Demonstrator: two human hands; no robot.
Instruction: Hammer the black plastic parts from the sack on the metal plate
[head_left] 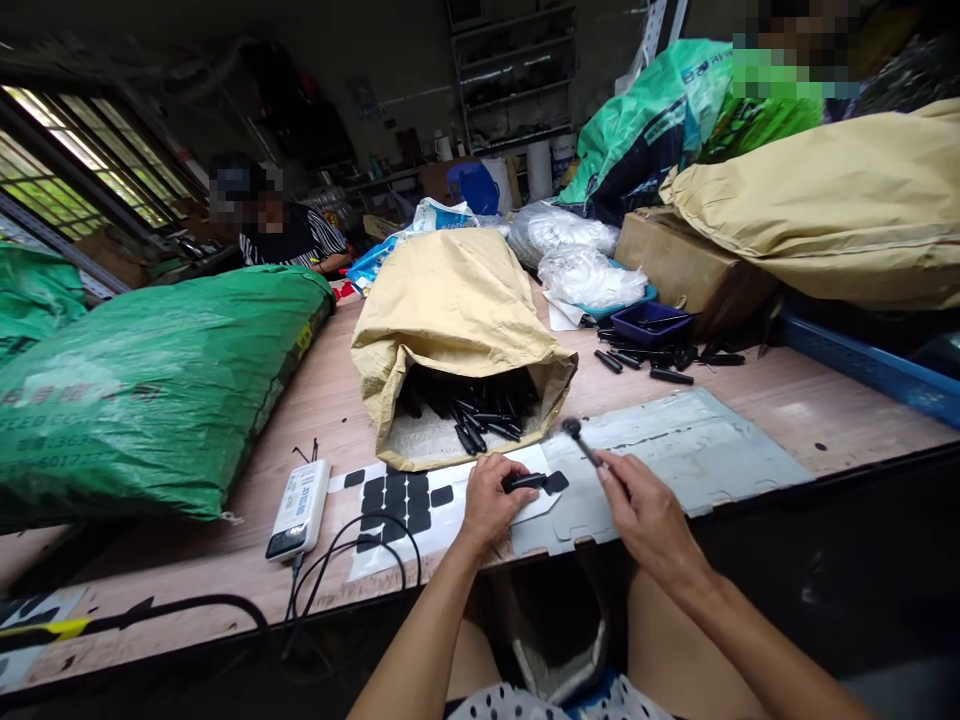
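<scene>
My left hand (495, 500) is closed on a short black handle-like piece (525, 483) just above the table's front edge. A rounded black square sticker (556, 483) sits at that piece's right end; whether it is stuck on, I cannot tell. My right hand (645, 505) grips a thin dark rod with a round head (574, 428), its head pointing up and left over the grey board. Under and beside my left hand lies a white sheet of black square stickers (397, 505). Just beyond, a tan sack (457, 300) opens toward me with many black pieces (487, 410) inside.
A white power bank (298, 510) with black cables stands at left, near a large green sack (150, 390). A grey board (675, 460) lies at right. Loose black pieces (671, 376), a purple basket (651, 322) and a cardboard box (690, 265) are behind it. A person (289, 235) sits across.
</scene>
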